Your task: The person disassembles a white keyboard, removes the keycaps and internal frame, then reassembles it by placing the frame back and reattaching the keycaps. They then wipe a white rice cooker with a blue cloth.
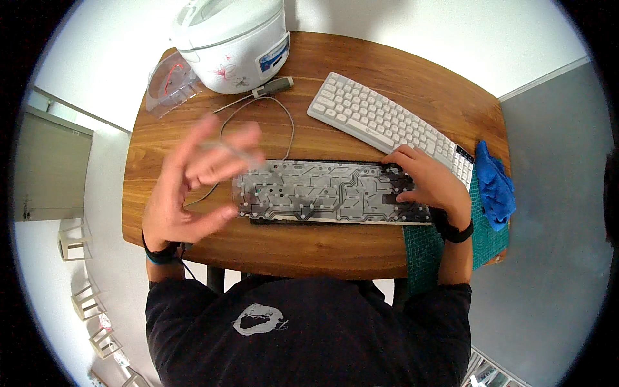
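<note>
A clear plastic keyboard membrane (358, 190) with dark printed traces and pale round dots lies flat near the table's front. Beneath it a dark keyboard base shows along its edges. My right hand (425, 180) rests on the right end, thumb on the sheet and fingertips at its far edge, spread apart. Above the left end, my left hand (187, 187) is raised and blurred, its thumb and fingers wide apart. A thin pale smear crosses those fingers; whether it is held I cannot make out. A grey cable (293, 126) loops behind the membrane.
A white keyboard (387, 119) lies slanted behind my right hand. At the back left are a white rice cooker (235, 51), a screwdriver (274, 87) and a clear plastic piece (171, 84). A green cutting mat (422, 258) and blue cloth (494, 187) lie at the right.
</note>
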{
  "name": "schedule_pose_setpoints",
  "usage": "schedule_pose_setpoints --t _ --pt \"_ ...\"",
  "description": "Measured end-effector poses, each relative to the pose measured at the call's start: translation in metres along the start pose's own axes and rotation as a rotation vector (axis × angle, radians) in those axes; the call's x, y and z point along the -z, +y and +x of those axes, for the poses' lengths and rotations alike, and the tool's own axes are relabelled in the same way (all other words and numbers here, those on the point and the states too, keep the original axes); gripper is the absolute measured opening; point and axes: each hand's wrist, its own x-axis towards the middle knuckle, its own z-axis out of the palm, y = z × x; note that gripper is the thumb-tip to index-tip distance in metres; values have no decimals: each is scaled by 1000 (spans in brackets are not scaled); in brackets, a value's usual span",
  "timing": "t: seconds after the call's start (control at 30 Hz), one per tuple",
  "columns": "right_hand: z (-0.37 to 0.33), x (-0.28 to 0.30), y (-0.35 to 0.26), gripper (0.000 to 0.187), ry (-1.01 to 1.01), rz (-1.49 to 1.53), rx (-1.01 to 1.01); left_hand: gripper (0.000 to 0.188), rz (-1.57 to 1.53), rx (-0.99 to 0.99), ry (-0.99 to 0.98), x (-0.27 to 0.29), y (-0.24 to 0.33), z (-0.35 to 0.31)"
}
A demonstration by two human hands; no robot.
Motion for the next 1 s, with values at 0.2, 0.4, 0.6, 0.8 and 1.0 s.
schedule_pose_setpoints --t 0.2,0.4,0.6,0.8,1.0 --pt "4 1 9 79 -11 62 44 41 381 -134 -407 2 14 10" --pt "3 2 6 79 -22 48 12 34 551 -182 -509 1 20 13" --pt "1 0 4 80 2 11 19 47 666 -36 -440 -1 20 21" --pt "-1 -1 -2 81 9 11 -6 54 611 22 -589 0 -19 50" --pt "-2 -3 3 81 8 24 0 43 1012 -229 -712 -8 -90 83"
